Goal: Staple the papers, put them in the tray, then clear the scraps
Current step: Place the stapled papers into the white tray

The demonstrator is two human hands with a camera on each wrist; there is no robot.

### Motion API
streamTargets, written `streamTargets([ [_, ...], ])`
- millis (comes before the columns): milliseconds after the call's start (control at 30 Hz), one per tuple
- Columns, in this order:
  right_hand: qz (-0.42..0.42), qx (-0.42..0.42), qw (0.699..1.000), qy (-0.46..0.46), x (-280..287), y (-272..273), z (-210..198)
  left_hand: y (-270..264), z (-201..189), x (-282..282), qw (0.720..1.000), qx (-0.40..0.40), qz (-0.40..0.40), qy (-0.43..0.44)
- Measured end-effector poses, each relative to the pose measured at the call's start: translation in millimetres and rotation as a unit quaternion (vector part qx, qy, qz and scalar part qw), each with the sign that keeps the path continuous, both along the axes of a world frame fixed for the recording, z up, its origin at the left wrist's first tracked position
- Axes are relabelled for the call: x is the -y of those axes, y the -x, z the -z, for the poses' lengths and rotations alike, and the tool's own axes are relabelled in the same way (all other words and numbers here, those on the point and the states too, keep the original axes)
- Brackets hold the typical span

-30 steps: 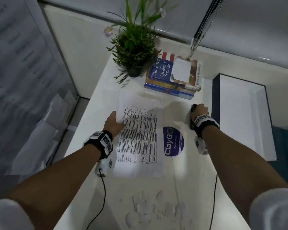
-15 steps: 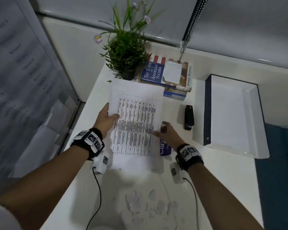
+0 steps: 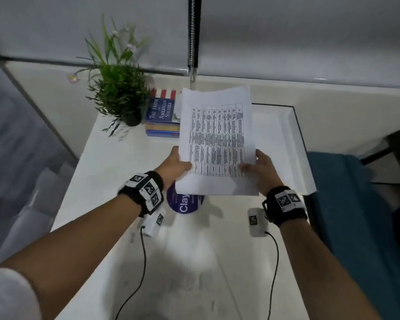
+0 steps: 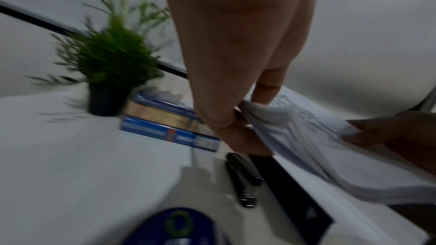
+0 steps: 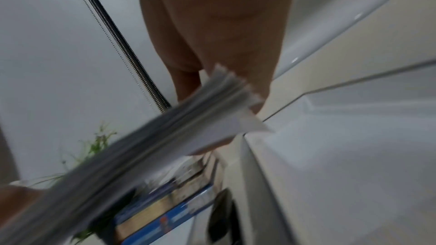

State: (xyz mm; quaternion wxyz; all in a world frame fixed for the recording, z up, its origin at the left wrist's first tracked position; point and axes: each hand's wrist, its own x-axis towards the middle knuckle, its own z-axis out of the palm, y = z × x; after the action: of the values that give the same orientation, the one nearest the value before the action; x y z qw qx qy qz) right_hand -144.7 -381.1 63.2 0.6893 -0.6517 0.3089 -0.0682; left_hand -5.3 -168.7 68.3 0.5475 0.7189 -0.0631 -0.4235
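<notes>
A stack of printed papers (image 3: 217, 144) is lifted off the desk and tilted up toward me. My left hand (image 3: 177, 166) pinches its lower left edge, thumb on top. My right hand (image 3: 261, 172) grips the lower right edge. In the left wrist view the sheets (image 4: 313, 142) fan out from my fingers, and the black stapler (image 4: 243, 178) lies on the desk below, beside the tray's dark edge. The stapler (image 5: 220, 215) also shows in the right wrist view under the blurred papers (image 5: 165, 133). The white tray (image 3: 293, 144) with a dark rim sits at the right, partly behind the papers. No scraps are in view.
A potted plant (image 3: 118, 95) stands at the back left, next to a stack of books (image 3: 162, 118). A round purple sticker (image 3: 185, 202) lies under the papers' near edge. A blind chain (image 3: 192, 42) hangs at the back. A teal seat (image 3: 356, 215) is at the right.
My right hand let go of the stapler, crossed to the papers and took their right edge. Both hands have lifted the stack off the desk and carried it rightward.
</notes>
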Motion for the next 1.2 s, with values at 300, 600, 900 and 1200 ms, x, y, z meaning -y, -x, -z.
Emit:
streamTargets([
  [300,0.039,-0.240,0.920,0.307,152.2,31.2,9.2,66.2,-7.9,181.7,0.991,0.062,0.053,-0.109],
  [600,0.064,-0.255,0.912,0.314,190.8,18.2,63.0,74.5,44.4,253.4,0.972,0.147,0.056,-0.173],
  [900,0.000,-0.254,0.905,0.342,195.9,12.5,92.4,68.1,76.0,253.0,0.947,0.213,0.073,-0.230],
  [1200,-0.021,-0.282,0.883,0.373,197.1,10.1,94.7,64.9,66.5,242.8,0.940,0.204,0.128,-0.243],
])
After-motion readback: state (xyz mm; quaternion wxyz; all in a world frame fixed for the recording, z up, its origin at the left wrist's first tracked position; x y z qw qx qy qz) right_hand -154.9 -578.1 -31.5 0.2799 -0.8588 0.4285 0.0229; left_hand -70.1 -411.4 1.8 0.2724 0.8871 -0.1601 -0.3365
